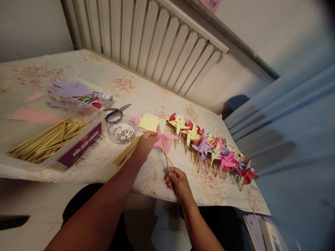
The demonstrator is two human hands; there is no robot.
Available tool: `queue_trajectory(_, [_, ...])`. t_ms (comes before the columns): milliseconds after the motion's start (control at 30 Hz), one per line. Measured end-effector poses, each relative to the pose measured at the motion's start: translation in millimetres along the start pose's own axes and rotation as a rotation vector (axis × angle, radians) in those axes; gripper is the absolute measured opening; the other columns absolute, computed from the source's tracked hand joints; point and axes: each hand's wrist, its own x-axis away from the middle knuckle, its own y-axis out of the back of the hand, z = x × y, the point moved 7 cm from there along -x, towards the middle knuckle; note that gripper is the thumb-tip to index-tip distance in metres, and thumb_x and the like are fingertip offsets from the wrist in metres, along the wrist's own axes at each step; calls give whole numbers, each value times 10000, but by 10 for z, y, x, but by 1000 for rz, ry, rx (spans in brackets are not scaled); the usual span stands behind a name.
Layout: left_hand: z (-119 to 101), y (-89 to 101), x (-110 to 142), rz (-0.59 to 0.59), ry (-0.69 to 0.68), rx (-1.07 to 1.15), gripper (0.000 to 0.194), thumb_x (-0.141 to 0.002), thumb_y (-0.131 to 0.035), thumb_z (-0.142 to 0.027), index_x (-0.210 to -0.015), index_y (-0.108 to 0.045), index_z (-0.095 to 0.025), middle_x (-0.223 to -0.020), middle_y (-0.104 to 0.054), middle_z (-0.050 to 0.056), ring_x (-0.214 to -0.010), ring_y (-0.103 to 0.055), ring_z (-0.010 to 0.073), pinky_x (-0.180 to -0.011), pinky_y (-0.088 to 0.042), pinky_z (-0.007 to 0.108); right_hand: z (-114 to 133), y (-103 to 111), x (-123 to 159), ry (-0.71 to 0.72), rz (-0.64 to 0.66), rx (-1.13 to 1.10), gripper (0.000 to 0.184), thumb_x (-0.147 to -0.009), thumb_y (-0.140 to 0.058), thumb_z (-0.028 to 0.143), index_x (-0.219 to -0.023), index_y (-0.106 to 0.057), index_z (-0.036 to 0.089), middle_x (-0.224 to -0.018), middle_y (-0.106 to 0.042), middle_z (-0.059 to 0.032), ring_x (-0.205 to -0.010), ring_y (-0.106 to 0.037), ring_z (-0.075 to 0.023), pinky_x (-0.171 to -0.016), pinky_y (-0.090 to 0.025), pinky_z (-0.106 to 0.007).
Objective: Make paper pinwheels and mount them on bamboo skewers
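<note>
Pinching the pink paper pinwheel (166,140) with left hand (144,146), wooden stick (165,158) clasped in right hand (180,182), fingers curled. Probably best to go light, avoid creasing.

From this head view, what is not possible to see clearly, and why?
All in the head view:
Held stick: lower end hidden by the right grip.
Pink wall sheet: cut off by the top edge.
Tray label: wording too blurred.
Rear pinwheels: number hidden by overlap.
</note>
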Motion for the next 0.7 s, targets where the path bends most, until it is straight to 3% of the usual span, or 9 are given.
queue_trajectory(700, [-9, 22, -7, -34, -28, -35, 252, -681, -670, -409, -714, -587, -174, -637, -523, -44, -624, -454, 118, -625, -332, 249, -38, 45, -19, -18, -42, -41, 254, -718, -698, 370, -831, -642, 149, -560, -598, 32, -375, -416, -52, -361, -306, -180])
